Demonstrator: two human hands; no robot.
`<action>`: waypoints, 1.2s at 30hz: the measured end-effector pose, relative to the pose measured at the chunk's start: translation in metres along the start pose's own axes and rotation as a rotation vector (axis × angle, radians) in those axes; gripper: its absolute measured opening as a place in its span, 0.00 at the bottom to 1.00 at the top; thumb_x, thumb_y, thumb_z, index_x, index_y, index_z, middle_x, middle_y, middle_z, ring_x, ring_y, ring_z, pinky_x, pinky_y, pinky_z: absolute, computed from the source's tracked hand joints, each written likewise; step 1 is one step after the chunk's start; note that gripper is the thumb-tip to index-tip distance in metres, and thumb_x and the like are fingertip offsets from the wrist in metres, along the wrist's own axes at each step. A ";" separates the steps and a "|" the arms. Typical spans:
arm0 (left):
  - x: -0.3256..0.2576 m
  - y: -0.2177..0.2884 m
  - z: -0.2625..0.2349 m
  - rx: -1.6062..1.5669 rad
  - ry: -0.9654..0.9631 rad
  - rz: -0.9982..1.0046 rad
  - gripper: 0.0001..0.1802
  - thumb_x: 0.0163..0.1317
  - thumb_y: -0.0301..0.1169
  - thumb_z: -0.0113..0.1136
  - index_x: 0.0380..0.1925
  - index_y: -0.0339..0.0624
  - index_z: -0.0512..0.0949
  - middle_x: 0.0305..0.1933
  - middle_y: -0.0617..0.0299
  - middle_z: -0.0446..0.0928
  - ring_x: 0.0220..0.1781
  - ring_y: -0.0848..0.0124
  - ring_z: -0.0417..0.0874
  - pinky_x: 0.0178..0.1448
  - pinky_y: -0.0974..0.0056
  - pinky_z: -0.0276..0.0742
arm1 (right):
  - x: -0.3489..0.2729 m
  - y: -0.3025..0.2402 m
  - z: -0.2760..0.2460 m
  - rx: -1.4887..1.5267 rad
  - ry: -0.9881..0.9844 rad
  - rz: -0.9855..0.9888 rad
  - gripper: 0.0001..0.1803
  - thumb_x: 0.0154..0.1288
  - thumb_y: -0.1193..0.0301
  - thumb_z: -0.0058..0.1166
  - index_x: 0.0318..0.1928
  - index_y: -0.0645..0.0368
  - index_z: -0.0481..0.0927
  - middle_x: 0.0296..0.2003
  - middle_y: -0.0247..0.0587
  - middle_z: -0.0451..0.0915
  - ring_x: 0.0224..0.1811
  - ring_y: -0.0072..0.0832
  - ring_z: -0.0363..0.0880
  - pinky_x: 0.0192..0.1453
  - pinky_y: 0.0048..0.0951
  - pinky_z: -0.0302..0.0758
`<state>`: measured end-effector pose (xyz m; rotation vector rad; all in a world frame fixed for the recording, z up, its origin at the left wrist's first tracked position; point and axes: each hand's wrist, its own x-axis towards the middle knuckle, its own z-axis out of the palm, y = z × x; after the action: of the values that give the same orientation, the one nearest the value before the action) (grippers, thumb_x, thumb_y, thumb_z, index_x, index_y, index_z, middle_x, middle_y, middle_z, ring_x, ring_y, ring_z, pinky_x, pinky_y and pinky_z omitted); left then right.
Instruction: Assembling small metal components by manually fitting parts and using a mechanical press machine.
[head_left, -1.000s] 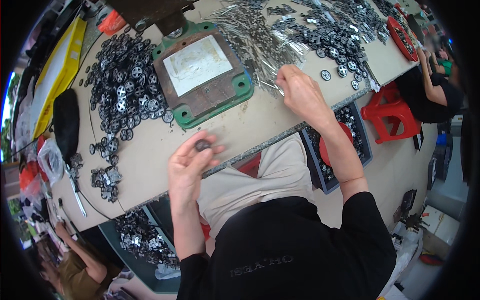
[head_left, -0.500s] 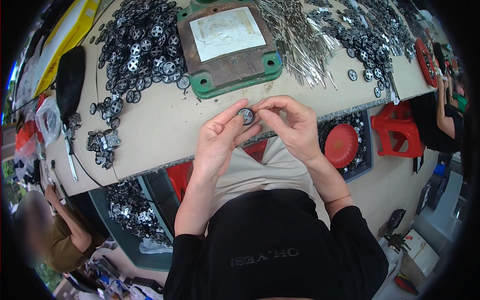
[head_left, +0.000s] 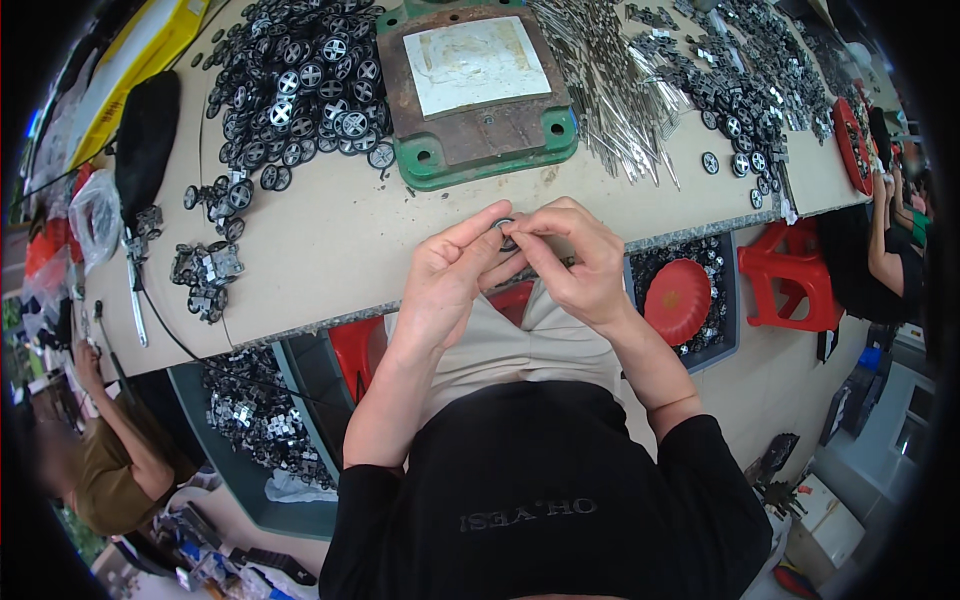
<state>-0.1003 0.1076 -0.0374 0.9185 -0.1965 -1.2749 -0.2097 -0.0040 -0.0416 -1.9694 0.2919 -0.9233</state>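
Note:
A small black toy wheel (head_left: 503,240) with a silver spoked face is pinched between the thumb and fingers of my left hand (head_left: 440,285). My right hand (head_left: 582,265) is closed in a pinch, its thumb and index fingertips against the wheel's face and partly covering it. Anything between those right fingertips is too small or hidden to make out. Both hands meet over the table's near edge, above my lap.
A green and brown metal press base (head_left: 480,105) stands beyond my hands. Loose wheels (head_left: 310,90) lie left of it, thin metal rods (head_left: 625,120) right. Assembled wheel parts (head_left: 207,275) sit at left. Below are parts bins (head_left: 265,420), a red dish (head_left: 678,302) and a red stool (head_left: 790,275). A co-worker (head_left: 125,460) is at left.
My right fingertips have moved from the wheel's right edge onto its face, covering more of it. The wheel has turned slightly in my left hand. The whole view has shifted a little.

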 end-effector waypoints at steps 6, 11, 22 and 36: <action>0.001 0.000 0.005 -0.007 -0.102 0.026 0.20 0.65 0.21 0.43 0.57 0.27 0.62 0.52 0.50 0.71 0.54 0.65 0.74 0.61 0.60 0.70 | -0.005 0.006 0.005 0.147 0.127 0.129 0.07 0.51 0.83 0.56 0.32 0.62 0.78 0.26 0.40 0.78 0.28 0.28 0.78 0.30 0.23 0.72; -0.001 -0.002 0.004 0.041 -0.031 0.007 0.21 0.62 0.21 0.48 0.56 0.29 0.64 0.52 0.49 0.72 0.53 0.64 0.75 0.59 0.59 0.73 | -0.004 -0.004 -0.016 0.059 0.002 0.044 0.08 0.53 0.85 0.55 0.35 0.65 0.77 0.35 0.42 0.79 0.33 0.24 0.79 0.34 0.22 0.76; 0.014 -0.005 0.014 -0.143 -0.112 -0.018 0.18 0.62 0.24 0.51 0.53 0.33 0.68 0.50 0.47 0.73 0.51 0.54 0.77 0.51 0.60 0.79 | 0.079 0.031 -0.143 -0.342 0.038 0.375 0.09 0.58 0.72 0.52 0.39 0.61 0.79 0.35 0.39 0.80 0.35 0.22 0.77 0.39 0.25 0.72; 0.012 -0.011 0.012 -0.120 -0.137 0.024 0.18 0.62 0.24 0.51 0.53 0.33 0.68 0.51 0.47 0.73 0.49 0.56 0.78 0.49 0.61 0.79 | 0.165 0.102 -0.183 -1.023 -0.307 0.058 0.16 0.48 0.74 0.60 0.41 0.57 0.78 0.29 0.35 0.78 0.40 0.30 0.75 0.46 0.31 0.69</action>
<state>-0.1119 0.0913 -0.0414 0.7248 -0.2351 -1.3142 -0.2094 -0.2654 0.0116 -2.9617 0.7389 -0.4164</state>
